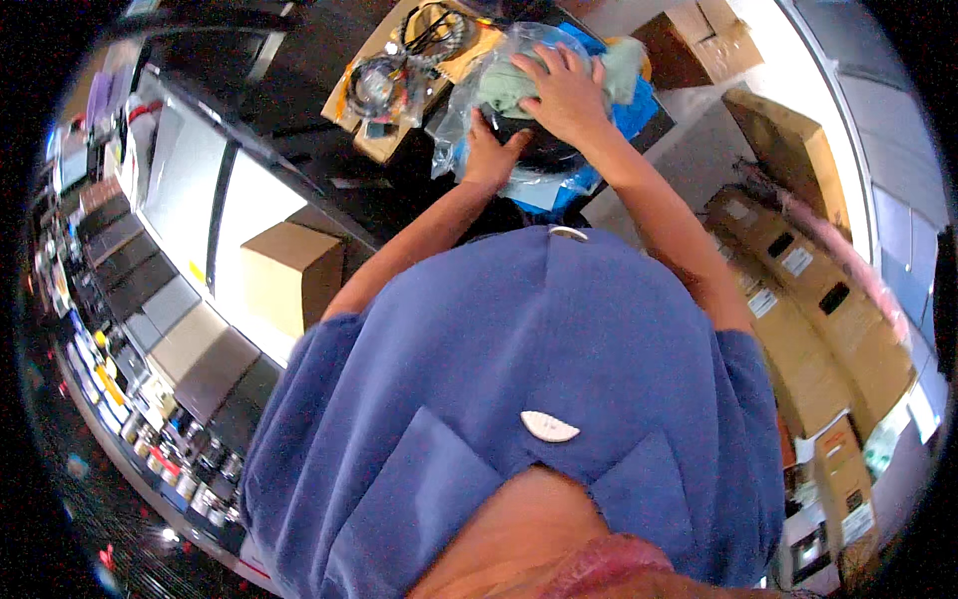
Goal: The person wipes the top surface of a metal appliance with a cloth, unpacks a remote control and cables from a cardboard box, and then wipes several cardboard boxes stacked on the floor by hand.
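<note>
My right hand (572, 97) lies with spread fingers on a pale green cloth bundle (503, 84), on top of a pile. At the lower left of this pile is my left hand (492, 157), thumb and forefinger apart against a black item (550, 146). Whether it grips anything cannot be told. Clear plastic wrap (447, 138) surrounds the cloth and the black item. Blue sheeting (636, 112) shows under and beside them. More green fluffy material (625, 67) sticks out to the right of my right hand.
Left of the pile, a cardboard piece (378, 146) bears bagged cables (378, 86) and a black cord coil (434, 34). A cardboard box (288, 254) stands at left. Large cartons (816, 299) lean at right, beside an upright carton (786, 150). Stocked shelving (179, 337) curves along the left.
</note>
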The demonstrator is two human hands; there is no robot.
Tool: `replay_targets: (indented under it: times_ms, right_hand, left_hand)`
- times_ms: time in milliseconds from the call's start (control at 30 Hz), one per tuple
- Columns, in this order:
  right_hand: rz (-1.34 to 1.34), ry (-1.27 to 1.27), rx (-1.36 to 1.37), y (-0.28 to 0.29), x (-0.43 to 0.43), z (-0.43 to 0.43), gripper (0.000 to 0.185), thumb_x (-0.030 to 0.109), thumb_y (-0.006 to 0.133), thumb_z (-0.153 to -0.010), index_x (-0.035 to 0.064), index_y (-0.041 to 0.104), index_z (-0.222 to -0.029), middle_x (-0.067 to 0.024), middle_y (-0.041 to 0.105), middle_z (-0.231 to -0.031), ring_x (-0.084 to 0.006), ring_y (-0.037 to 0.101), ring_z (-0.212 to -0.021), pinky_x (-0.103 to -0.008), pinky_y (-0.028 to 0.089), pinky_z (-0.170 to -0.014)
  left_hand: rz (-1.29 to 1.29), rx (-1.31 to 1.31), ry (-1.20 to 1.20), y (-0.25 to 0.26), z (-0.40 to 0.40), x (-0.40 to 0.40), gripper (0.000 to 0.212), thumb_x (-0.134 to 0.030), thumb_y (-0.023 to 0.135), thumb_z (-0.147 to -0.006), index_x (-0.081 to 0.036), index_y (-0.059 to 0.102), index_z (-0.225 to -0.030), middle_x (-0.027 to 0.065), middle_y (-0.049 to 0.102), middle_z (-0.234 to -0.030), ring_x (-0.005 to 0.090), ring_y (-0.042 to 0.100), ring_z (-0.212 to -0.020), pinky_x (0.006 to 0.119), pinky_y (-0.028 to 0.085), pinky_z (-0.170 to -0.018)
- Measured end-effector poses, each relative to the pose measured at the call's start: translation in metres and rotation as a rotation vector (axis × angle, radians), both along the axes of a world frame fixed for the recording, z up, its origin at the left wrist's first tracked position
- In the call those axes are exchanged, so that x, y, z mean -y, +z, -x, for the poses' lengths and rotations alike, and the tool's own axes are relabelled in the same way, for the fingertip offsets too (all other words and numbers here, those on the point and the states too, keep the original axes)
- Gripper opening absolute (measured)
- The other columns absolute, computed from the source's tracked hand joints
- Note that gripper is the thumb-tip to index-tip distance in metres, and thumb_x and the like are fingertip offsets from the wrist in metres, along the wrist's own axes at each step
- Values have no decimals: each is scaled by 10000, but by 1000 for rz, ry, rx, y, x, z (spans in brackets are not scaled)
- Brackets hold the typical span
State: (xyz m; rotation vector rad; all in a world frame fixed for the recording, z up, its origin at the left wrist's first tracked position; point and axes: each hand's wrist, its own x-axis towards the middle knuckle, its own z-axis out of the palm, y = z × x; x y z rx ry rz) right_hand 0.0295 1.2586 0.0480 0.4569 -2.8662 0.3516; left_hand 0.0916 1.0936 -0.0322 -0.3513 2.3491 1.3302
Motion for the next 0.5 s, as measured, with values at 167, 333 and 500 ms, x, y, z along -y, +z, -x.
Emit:
replay_targets:
  times_ms: [167,333,500]
  right_hand:
    - [192,-313,634,-43,-27,57,491,451,571,-848,174,562,-1254,-93,598,-1210,-291,554,-1116,-378,441,-915]
    - [676,-227,527,-156,-106,59,448,440,502,-886,159,582,-1226,-145,651,-1094,-312,598,-1030,-423,442,-911]
    - [357,-444,360,-181,-106,-50,395,334,378,-948,224,524,-1298,-186,585,-1219,-384,542,-1062,-487,445,-898]
  left_hand:
    - [-353,508,343,50,7,-14,982,-338,711,-811,-171,-34,-1430,192,377,-1368,373,515,-1132,550,531,-761]
    - [-598,546,392,46,9,-21,913,-342,694,-827,-164,14,-1411,180,378,-1347,385,511,-1128,585,526,-784]
    - [-611,524,473,47,5,-17,683,-311,675,-854,-143,215,-1330,142,417,-1316,370,522,-1127,591,515,-809]
